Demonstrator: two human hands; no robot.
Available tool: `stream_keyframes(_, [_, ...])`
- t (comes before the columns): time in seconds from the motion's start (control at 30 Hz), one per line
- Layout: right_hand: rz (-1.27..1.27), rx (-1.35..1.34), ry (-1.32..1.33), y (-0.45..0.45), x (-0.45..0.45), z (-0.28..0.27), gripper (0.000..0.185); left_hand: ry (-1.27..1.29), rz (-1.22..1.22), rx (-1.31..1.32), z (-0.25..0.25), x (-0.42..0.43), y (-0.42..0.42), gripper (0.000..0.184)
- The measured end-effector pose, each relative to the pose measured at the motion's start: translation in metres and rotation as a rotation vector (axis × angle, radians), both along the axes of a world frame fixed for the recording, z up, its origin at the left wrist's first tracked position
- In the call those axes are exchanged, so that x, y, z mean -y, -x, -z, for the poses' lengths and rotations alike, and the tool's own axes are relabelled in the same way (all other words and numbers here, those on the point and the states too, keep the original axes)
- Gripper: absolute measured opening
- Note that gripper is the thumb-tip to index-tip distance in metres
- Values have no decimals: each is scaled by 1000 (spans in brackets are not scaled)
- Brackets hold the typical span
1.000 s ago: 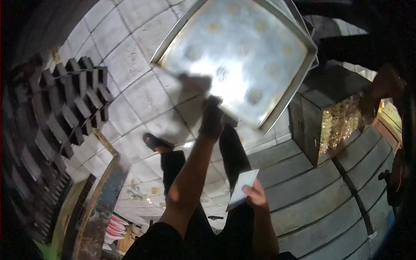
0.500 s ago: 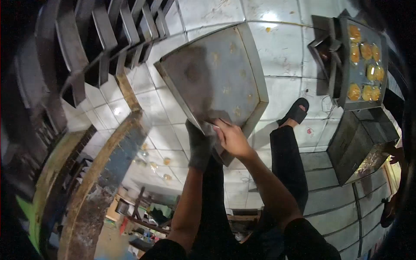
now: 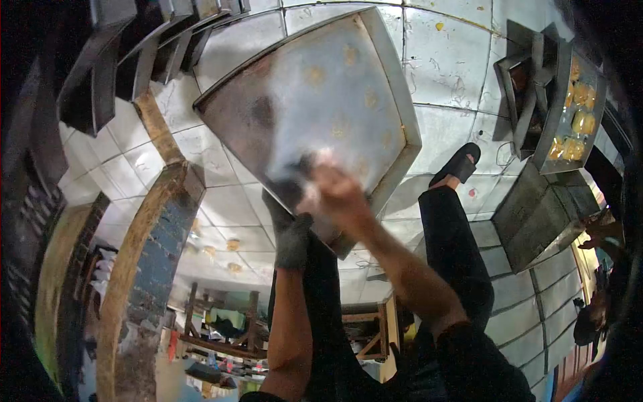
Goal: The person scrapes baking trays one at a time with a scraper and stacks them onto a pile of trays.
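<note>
A worn metal tray [image 3: 335,87] with stained spots on its inner face is tilted in front of me. My left hand [image 3: 293,244], in a dark glove, grips the tray's near lower edge. Over the tray's lower part is my right hand [image 3: 338,191], bare and smeared by motion. Its fingers are too blurred to make out, and so is anything between them. A dark blurred patch lies just beside its fingertips.
Dark metal trays [image 3: 100,74] are stacked at the upper left. Another tray [image 3: 596,114] at the right holds wrapped yellowish items, above a metal box [image 3: 536,221]. A worn counter edge [image 3: 137,268] runs along the left. My sandalled foot [image 3: 461,164] rests on the tiles.
The flat pale piece seen earlier in my right hand is no longer distinguishable. Since a second ago both hands have come together at the tray, and my right hand has moved slightly inward over its face.
</note>
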State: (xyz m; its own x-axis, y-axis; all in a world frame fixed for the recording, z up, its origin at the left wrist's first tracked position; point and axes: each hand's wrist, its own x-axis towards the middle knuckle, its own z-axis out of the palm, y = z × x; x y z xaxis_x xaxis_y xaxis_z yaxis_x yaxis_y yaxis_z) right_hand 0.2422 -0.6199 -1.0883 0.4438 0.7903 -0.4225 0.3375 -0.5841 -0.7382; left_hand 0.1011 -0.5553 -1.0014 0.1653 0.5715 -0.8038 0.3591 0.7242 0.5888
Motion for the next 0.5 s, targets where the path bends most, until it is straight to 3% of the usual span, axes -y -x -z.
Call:
stream_keyframes(0.03, [19, 57, -14, -4, 9, 19, 36, 5, 6, 7, 2, 0, 2, 98])
stream_keyframes(0.07, [84, -37, 162, -34, 3, 33, 37, 41, -66, 28, 4, 0, 2, 98])
stream_keyframes(0.17, [186, -143, 265, -64, -8, 54, 41, 162, -185, 51, -2, -1, 1, 96])
stream_keyframes(0.2, [-17, 30, -19, -34, 14, 68, 43, 194, -161, -54, 0, 2, 8, 95])
stream_keyframes(0.23, [-247, 133, 109, 0, 27, 60, 46, 222, -134, -154, 2, 2, 12, 95])
stream_keyframes(0.3, [-189, 126, -83, 4, 14, 30, 44, 214, -56, -187, 3, 3, 15, 96])
stream_keyframes(0.37, [16, 37, -16, -48, 23, 80, 46, 74, -120, -41, 13, 5, 14, 96])
stream_keyframes(0.43, [223, 229, 360, -110, 34, 146, 47, 146, -197, -101, 6, 3, 9, 97])
stream_keyframes(0.5, [250, 256, 386, -148, 40, 179, 49, 154, -181, -75, 6, 7, 19, 103])
